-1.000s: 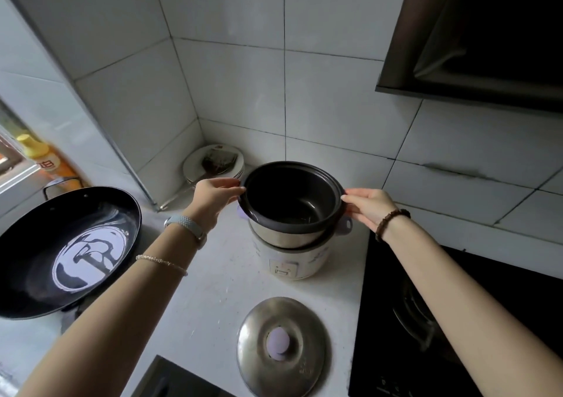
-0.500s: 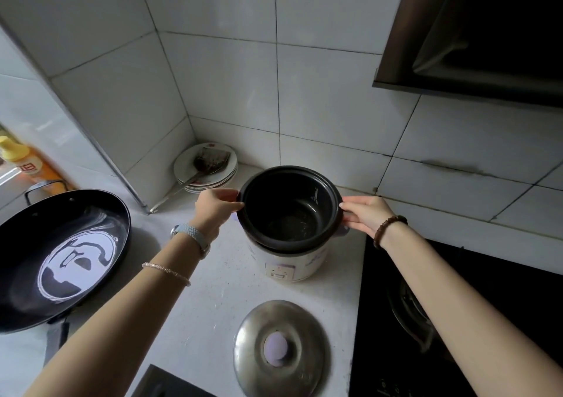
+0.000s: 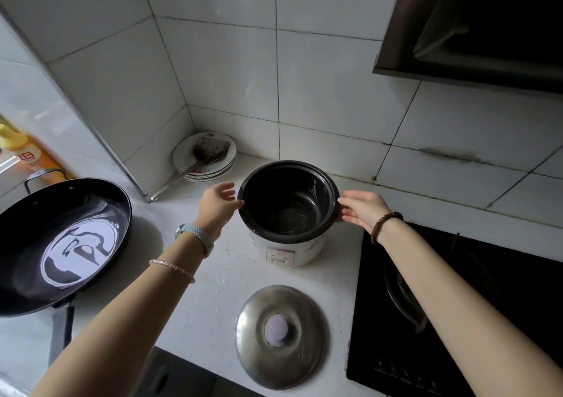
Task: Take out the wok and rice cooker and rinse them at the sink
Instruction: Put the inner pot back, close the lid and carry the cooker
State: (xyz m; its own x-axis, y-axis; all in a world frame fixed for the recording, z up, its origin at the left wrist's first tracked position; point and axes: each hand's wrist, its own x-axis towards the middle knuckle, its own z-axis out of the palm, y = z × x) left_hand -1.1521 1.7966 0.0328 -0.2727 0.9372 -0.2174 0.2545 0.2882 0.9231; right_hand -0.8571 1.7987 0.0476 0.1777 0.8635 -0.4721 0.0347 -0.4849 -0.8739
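Both left hand [image 3: 217,203] and right hand [image 3: 362,210] touch the inner pot [image 3: 289,213] rim, fingers' grasp unclear; wok [image 3: 61,244] is out, rinsing probably remains.

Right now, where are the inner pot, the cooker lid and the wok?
inner pot [image 3: 289,216]: head view, on its dark floor.
cooker lid [image 3: 276,331]: head view, on its pale knob.
wok [image 3: 58,244]: head view, on its glossy inner floor.

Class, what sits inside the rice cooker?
A dark inner pot, seemingly empty; left hand and right hand touch its rim. Whatever lies under it in the rice cooker is hidden.
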